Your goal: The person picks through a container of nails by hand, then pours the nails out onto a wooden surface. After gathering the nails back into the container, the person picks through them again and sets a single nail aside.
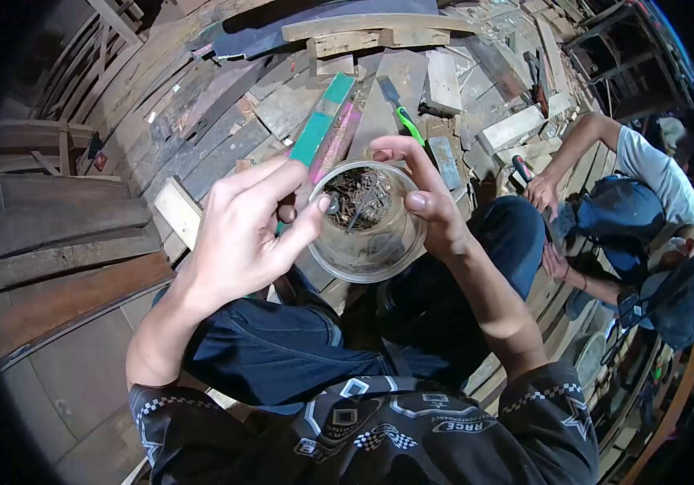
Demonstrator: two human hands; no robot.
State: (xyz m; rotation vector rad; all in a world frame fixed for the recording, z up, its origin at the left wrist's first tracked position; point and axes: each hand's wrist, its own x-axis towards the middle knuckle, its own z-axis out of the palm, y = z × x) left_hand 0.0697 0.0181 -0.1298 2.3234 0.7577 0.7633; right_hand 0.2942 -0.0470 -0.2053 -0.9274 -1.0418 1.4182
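A clear round plastic tub [371, 263] is held up in front of my lap, its mouth toward me. Inside lies a heap of small dark nails or screws [361, 198], too jumbled to tell which. My right hand [428, 194] grips the tub's right side, thumb over the rim and forefinger curled at the far edge. At the left rim is my left hand [254, 218], its thumb tip lapping over the edge and its other fingers curled beside the wall. Behind the tub lie a green-painted wooden strip [311, 137] and a chisel with a bright green handle [408, 125].
Wood offcuts [444, 81] and a curved plank [379, 27] litter the floor ahead. Pliers [537, 85] lie at upper right. A co-worker [646, 210] crouches close on my right, handling a tool. Stacked boards [72, 222] stand at left.
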